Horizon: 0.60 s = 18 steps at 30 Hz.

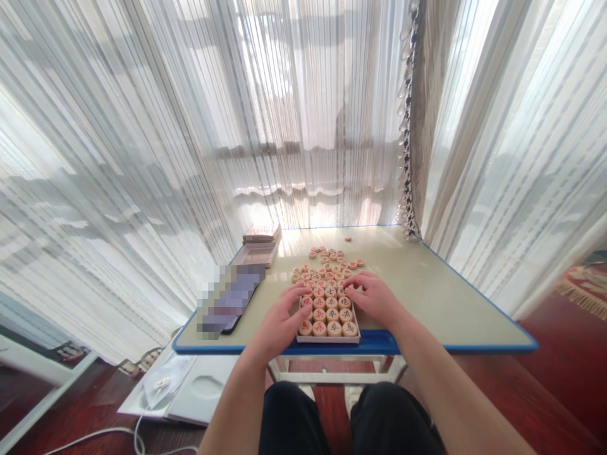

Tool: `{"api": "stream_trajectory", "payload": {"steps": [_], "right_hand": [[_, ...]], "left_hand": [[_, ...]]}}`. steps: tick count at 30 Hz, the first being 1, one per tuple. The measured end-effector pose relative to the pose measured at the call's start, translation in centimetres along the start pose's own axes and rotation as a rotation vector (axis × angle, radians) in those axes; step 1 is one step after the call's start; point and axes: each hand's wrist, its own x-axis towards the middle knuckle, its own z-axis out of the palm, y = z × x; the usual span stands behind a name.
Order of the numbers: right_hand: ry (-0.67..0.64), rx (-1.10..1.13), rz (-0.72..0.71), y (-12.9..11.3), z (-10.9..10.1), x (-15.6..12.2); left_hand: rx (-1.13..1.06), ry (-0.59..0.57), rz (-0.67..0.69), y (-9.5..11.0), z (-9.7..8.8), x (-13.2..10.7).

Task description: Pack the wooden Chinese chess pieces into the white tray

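A shallow white box (328, 339) sits at the table's near edge, filled with rows of round wooden Chinese chess pieces (319, 314) marked in red and black characters. At its left side, my left hand (284, 316) has its thumb and fingers apart, the tips touching the pieces along that edge. My right hand (372, 297) bends over the box's far right corner, with its thumb and index finger spread against the pieces there. Just beyond the box lie several loose chess pieces (325, 260), and one stray piece (348, 239) is farther back.
An open box lid (256, 255) lies at the back left beside a stacked box (262, 233). A partly blurred phone (237, 302) rests on the left of the blue-edged table (446, 297). Sheer curtains (313, 114) hang behind it. A white cable (137, 436) runs along the floor.
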Motion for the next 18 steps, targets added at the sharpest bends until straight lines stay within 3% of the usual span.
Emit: {"api": "stream_trajectory", "payload": {"steps": [13, 18], "right_hand": [[0.041, -0.001, 0.012, 0.0, 0.1, 0.1], [0.015, -0.013, 0.02, -0.2, 0.1, 0.0]], "left_hand": [[0.116, 0.042, -0.035, 1.1, 0.4, 0.1], [0.155, -0.008, -0.008, 1.3, 0.6, 0.3]]}}
